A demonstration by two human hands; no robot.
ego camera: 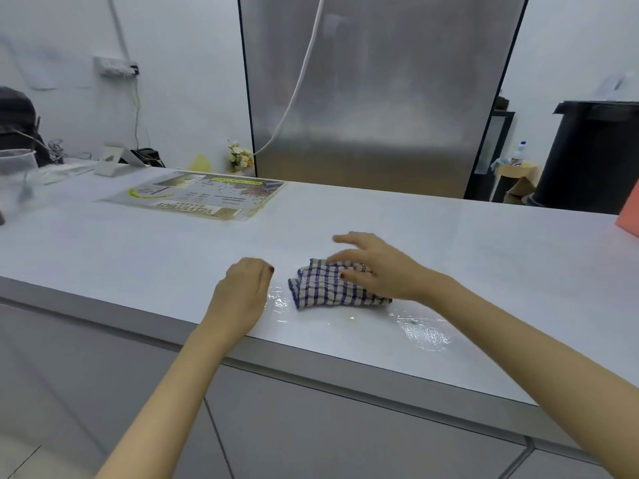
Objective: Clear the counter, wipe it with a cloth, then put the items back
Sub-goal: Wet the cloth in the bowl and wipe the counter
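A view from above of a smooth, glossy white counter [484, 257] with a grey front edge, and two bare forearms reaching in from the near side. A small folded cloth [325, 285], woven in a blue and white check with a slightly nubbly texture, lies flat on the counter close to the near edge, about at the middle. The right hand [383, 267] rests palm down on the right part of the cloth, its grip spread wide, the fingers straight and fanned out past the cloth's far side. The left hand [242, 288] sits on the bare counter just left of the cloth, apart from it, its grip loosely curled and holding nothing. Thin, shiny wet streaks [423, 331] glisten on the surface near and to the right of the cloth. Further off to the left lies a flat laminated printed sheet [197, 197], and at the far left edge stands a clear plastic tub [15, 178]. Behind the counter rises a tall brushed-steel cabinet [380, 98] with a white cable [297, 84] hanging across it; a black bin [594, 157] stands to the far right
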